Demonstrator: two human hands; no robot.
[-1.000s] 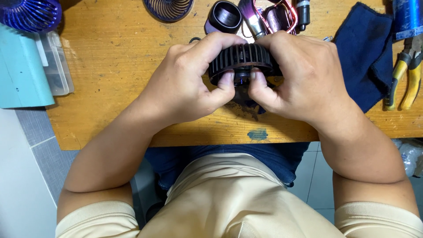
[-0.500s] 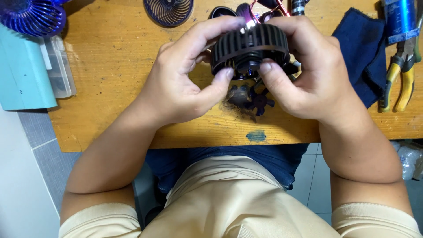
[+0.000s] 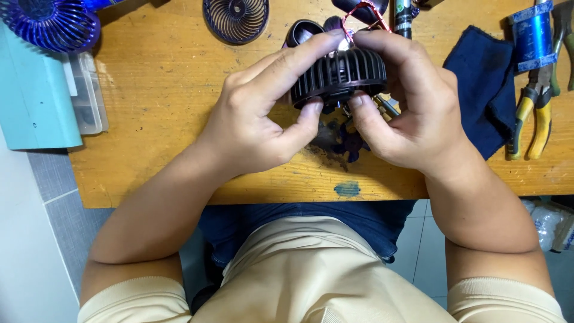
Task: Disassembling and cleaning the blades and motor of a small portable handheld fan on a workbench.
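Both hands hold a round black ribbed fan housing (image 3: 339,76) above the wooden table (image 3: 161,137). My left hand (image 3: 257,116) grips its left side, index finger over the top and thumb under the rim. My right hand (image 3: 412,104) grips its right side the same way. Red wires (image 3: 357,13) run from the top of the housing. A dark purple fan blade (image 3: 350,143) lies on the table just below the housing, between my thumbs.
A black spiral fan grille (image 3: 236,18) lies at the top centre. A blue fan cage (image 3: 51,24) rests on a teal box (image 3: 36,101) at left. A dark blue cloth (image 3: 481,84), yellow-handled pliers (image 3: 532,119) and a blue cylinder (image 3: 532,36) lie at right.
Both hands have lifted the housing up and away from me and tilted it, so its ribbed side and rim show. The purple fan blade on the table has come into view beneath it.
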